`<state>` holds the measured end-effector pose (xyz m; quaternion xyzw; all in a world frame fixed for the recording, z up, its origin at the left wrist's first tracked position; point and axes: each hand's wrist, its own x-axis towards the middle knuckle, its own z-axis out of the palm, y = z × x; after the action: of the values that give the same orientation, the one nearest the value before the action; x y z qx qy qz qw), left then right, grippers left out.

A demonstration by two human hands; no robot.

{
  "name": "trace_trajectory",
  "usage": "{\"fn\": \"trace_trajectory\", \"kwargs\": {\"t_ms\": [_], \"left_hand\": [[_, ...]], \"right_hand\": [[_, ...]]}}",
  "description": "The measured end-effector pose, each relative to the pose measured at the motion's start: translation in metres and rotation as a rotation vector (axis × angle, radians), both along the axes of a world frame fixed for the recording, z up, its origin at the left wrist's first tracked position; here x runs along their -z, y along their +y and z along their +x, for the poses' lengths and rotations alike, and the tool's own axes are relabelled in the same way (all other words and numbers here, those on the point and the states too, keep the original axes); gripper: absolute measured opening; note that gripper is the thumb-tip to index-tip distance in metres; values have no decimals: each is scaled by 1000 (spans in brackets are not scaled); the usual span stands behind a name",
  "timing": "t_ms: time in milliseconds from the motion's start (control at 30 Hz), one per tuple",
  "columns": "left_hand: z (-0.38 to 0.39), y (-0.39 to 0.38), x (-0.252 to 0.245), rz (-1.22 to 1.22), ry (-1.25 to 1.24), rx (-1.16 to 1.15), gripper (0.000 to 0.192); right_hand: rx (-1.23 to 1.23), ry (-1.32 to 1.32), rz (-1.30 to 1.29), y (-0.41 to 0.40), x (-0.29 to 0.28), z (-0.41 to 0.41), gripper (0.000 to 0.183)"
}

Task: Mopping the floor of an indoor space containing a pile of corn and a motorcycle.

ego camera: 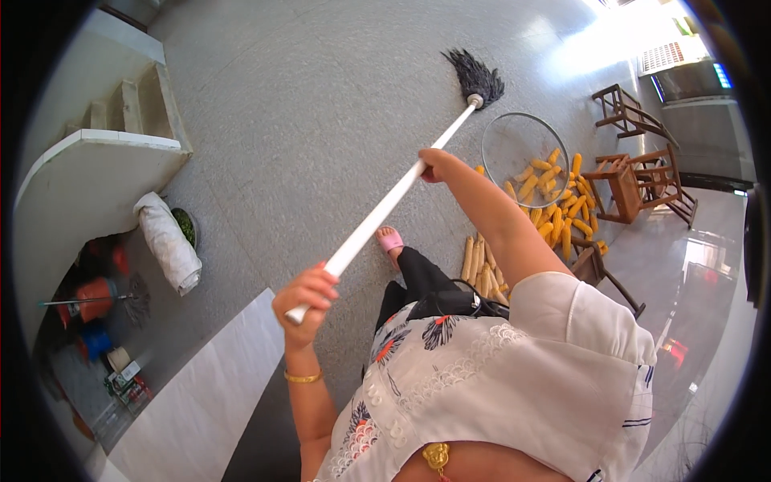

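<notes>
A mop with a white pole [376, 226] and a dark grey, stringy head [474, 77] slants across the view, its head on the grey floor. My left hand [306, 299] is wrapped around the pole's upper end; a gold-coloured bracelet circles that wrist. Farther down the pole, my right hand [435, 165] grips it, with part of its fingers hidden behind the pole and hand. A round hoop or basket rim [568, 158] lies right of the mop, around some yellow corn cobs [549, 175]. More cobs are spread beside it, and pale cobs [476, 259] lie under my right arm.
Wooden chairs [623, 190] stand or lie right of the corn. At left are steps [131, 107], a rolled white cloth or sack [168, 244], a bowl of greens [184, 226], and another mop [137, 298] near buckets. A pale tabletop [199, 385] borders my left side.
</notes>
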<state>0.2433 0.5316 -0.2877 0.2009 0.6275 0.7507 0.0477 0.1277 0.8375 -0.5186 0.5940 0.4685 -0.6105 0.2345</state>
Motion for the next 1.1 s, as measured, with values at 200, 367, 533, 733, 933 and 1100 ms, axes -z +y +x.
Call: {"fn": "trace_trajectory", "kwargs": {"t_ms": [200,367,533,733,933,1100], "left_hand": [[73,-60,-23,115,-32,-198,7],[134,-100,-48,132,5,-254,9],[210,-142,-87,34,129,-286,9],[321,-169,-154,-158,341,-318,4],[435,-160,-214,-394,450,-388,4],[498,-110,-243,-686,451,-525,3]], "right_hand": [[-605,-52,-185,-63,-19,60,24],[-726,-96,-358,-109,-10,118,23],[-871,-93,-344,-176,-68,183,22],[-1067,-189,-585,-267,-96,257,19],[-1278,-346,-857,-345,-129,339,20],[-1167,-403,-909,-396,-133,417,20]]}}
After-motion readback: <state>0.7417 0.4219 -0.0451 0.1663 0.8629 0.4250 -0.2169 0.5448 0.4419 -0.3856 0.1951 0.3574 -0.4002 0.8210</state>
